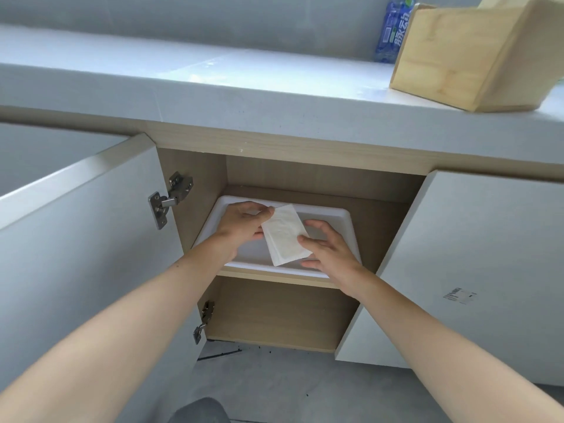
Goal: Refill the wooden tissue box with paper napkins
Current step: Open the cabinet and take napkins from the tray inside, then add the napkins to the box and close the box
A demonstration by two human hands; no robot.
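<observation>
Both hands are inside the open cabinet [274, 178], working over the white tray [351, 221] on its upper shelf. Left hand [241, 227] has its grip pinched on the far corner of a napkin stack [285, 236]; right hand [329, 248] clasps the near edge, fingers spread. Above the tray, the wooden tissue box [467, 56] sits on the counter [244, 87], blue bottle [393, 29] just behind it.

Kitchen or pantry area, grey countertop [213, 87], open base cabinet [305, 178] with hinged doors, water bottle [393, 29]
</observation>
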